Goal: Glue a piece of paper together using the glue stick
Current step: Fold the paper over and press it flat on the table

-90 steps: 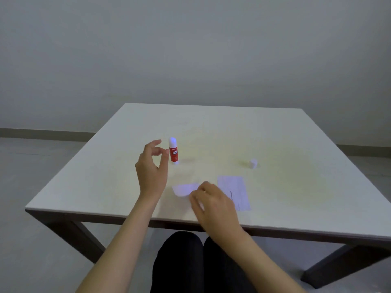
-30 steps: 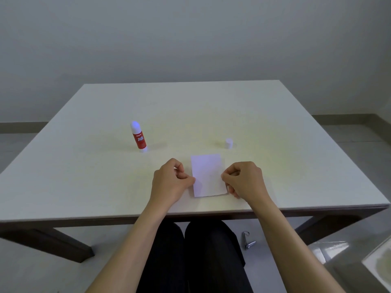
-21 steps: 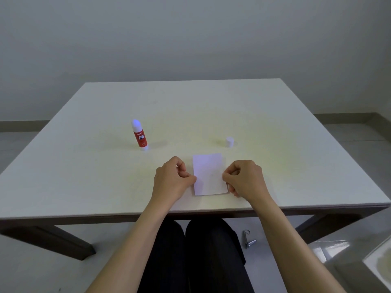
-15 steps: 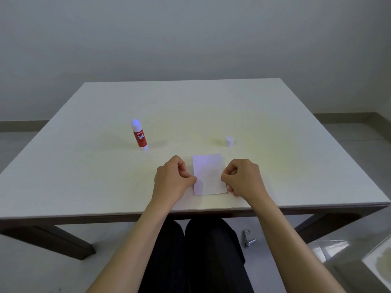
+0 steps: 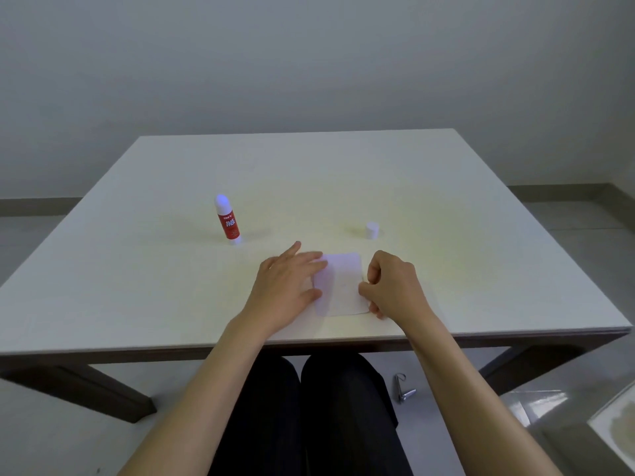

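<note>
- White, thin rectangular sheet of paper (image 5: pixel 342 285) lay flat on the pale wooden table (image 5: pixel 137 276), near the table's front edge, between both hands. Judged v. light, floppy, easy to crease or skid on the smooth top; best handled by pressing flat or pinching an edge/corner, not lifting from the middle.
- Left hand (image 5: pixel 287 285) rested on the paper's left edge w/ fingers spread flat and extended, palm down; holding nothing, just pressing.
- Right hand (image 5: pixel 391 286) sat at the paper's right edge, fingers curled inward into a loose fist; thumb and forefinger seemed to pinch that edge, but the contact was too small to confirm.
- Red-and-white glue stick (image 5: pixel 226 219) stood upright behind and left of the paper, well apart from it, uncapped by the look of its rounded pale tip. Rigid plastic, light, tippy; grip round the barrel.
- Small white cap (image 5: pixel 372 230) stood behind and right of the paper, near it but not touching.
- Hard to tell: whether the paper was one layer or two stuck together; left part looked shaded, poss. an overlap, poss. only the hand's shadow. Faint marks on it, unreadable. Glued seam, if any, not visible. Paper's left edge hidden under the left hand's fingers.
- Small metal object (image 5: pixel 402 389) on the floor below the table's front edge; identity unclear.
</note>
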{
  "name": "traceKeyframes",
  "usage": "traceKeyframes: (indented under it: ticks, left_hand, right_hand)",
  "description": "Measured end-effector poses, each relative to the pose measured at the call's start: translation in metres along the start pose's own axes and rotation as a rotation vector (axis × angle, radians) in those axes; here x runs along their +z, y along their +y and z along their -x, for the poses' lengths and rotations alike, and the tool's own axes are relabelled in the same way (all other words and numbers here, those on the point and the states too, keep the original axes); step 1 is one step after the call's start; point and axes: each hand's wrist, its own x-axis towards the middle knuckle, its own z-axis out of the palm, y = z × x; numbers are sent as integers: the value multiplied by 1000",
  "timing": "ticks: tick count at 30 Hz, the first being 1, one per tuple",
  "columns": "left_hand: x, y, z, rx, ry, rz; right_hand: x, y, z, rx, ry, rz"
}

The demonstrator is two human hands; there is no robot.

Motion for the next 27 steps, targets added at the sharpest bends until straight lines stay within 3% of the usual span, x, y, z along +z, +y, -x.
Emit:
traceKeyframes:
  ticks: [3,7,17,21,24,27]
  left_hand:
    - [-5,-9,-4,15,-186,-46]
    - [-6,-9,-4,16,-282,-133]
    - [-16,-26,3,-32,-298,-141]
    - [-23,-47,7,-51,-302,-124]
    - [-24,-53,8,-45,-304,-73]
    - [-21,-54,10,-41,-298,-25]
  right_hand:
    - [0,0,0,-9,0,-3]
    - [1,0,0,-33,11,10]
    - [8,1,12,-84,130,-38]
    - [22,-11,19,-323,176,169]
    - [46,-19,31,-573,-63,454]
    - [65,-19,30,-586,-270,655]
